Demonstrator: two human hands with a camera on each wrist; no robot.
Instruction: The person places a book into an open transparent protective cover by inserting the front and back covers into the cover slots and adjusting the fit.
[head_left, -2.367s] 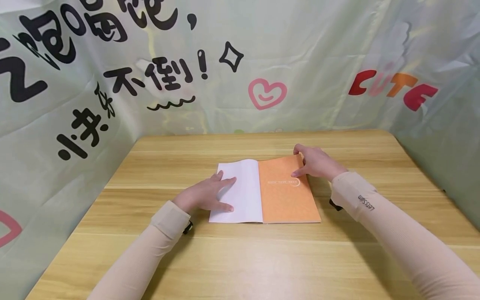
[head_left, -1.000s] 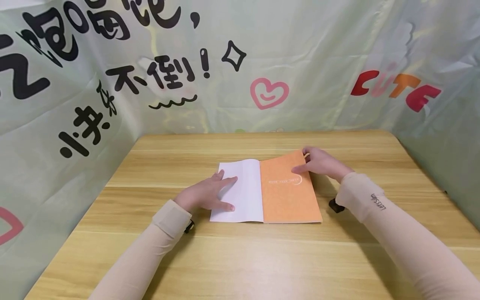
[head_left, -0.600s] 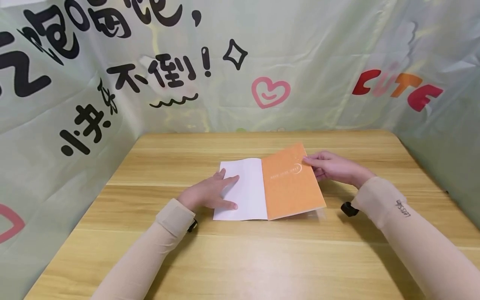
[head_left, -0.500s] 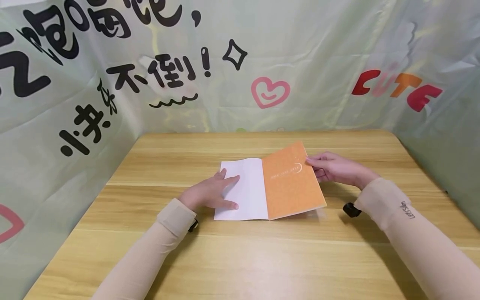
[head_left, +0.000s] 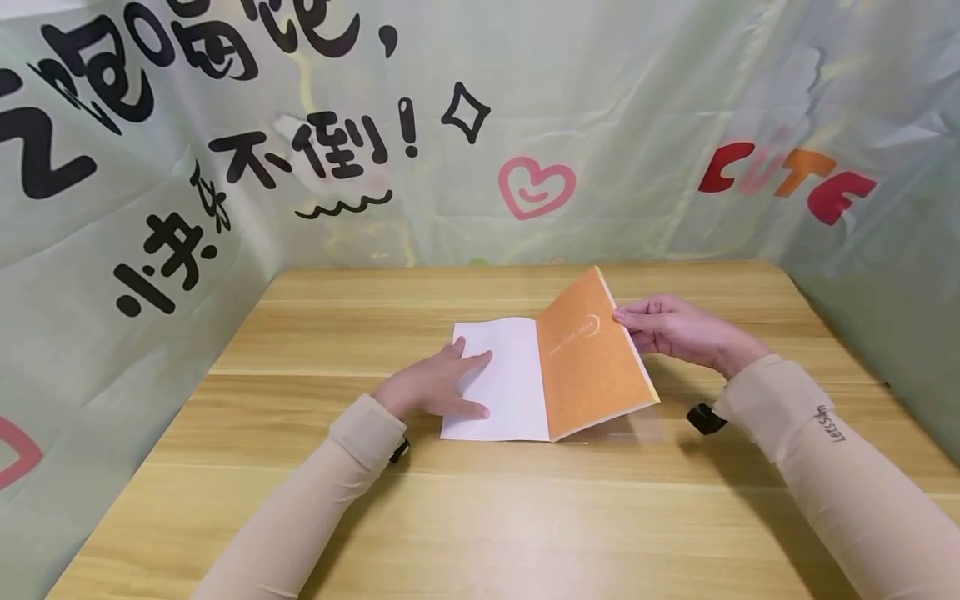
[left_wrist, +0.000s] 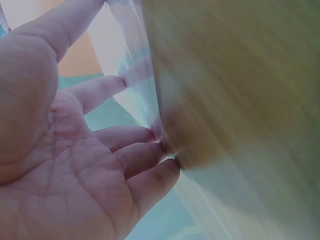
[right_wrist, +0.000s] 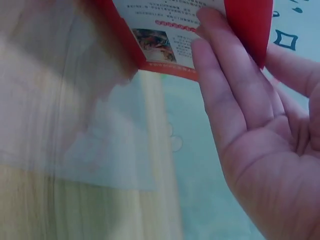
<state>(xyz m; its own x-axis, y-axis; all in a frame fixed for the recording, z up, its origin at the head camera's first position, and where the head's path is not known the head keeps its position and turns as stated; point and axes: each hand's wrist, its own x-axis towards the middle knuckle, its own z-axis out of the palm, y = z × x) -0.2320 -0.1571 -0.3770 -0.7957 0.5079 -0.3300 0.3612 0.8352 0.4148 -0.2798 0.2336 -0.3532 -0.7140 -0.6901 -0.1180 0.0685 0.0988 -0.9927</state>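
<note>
A book lies opened on the wooden table, its white left page [head_left: 506, 400] flat and its orange right page [head_left: 592, 367] raised at a slant. Fingers spread, my left hand [head_left: 431, 385] rests on the white page; in the left wrist view the left hand's [left_wrist: 80, 145] fingertips meet the page edge. My right hand [head_left: 682, 332] pinches the book's raised right edge, thumb on the orange side. From beneath, the right wrist view shows a red outer cover [right_wrist: 250, 27] with printed text and a small photo, the right hand's [right_wrist: 260, 125] fingers lying against it.
Under the raised side a clear plastic sheet [right_wrist: 110, 150] lies on the wooden table [head_left: 480, 517]. Pale fabric [head_left: 630, 100] with printed lettering and a pink heart hangs behind the table and along both sides. A small black device [head_left: 705, 419] sits under the right wrist.
My right hand has gone from the page's upper corner to the book's right edge, lifting that side off the table. My left hand and the white page have shifted slightly right.
</note>
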